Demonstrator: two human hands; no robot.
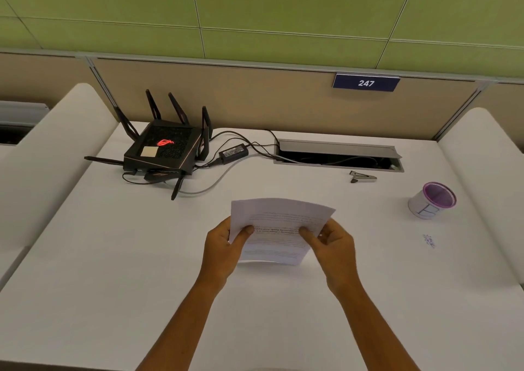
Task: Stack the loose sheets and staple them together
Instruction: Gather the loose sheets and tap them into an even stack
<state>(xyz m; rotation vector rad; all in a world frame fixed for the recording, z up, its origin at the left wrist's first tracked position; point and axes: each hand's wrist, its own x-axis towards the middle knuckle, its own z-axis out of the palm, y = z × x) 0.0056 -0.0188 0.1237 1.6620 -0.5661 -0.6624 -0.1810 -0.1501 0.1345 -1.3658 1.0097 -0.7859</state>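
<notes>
The white desk (113, 257) fills most of the view; its far edge meets a tan partition (255, 98) carrying a blue plate marked 247 (366, 83), and raised white dividers (56, 149) bound it on both sides. Bare desktop lies to the left of the arms, between them, and to the right.

At the far left stands a black router (163, 151) with its antennas spread. Its cables run right past a power brick (233, 152) into an open cable tray (337, 156) set in the far edge.

The sheets (279, 229) are held as one stack above the middle of the desk, tilted up toward the viewer, top edge bowed, side edges roughly aligned. The left hand (221, 250) grips the left edge, thumb curled over the printed face, fingers behind. The right hand (334, 247) grips the right edge the same way, thumb on the face.

A white cup with a purple rim (432, 200) stands near the right divider, well apart from the sheets. The stapler (363, 177), small and grey, lies just in front of the tray, untouched. A faint ink mark (429, 241) shows on the desktop nearer than the cup.
</notes>
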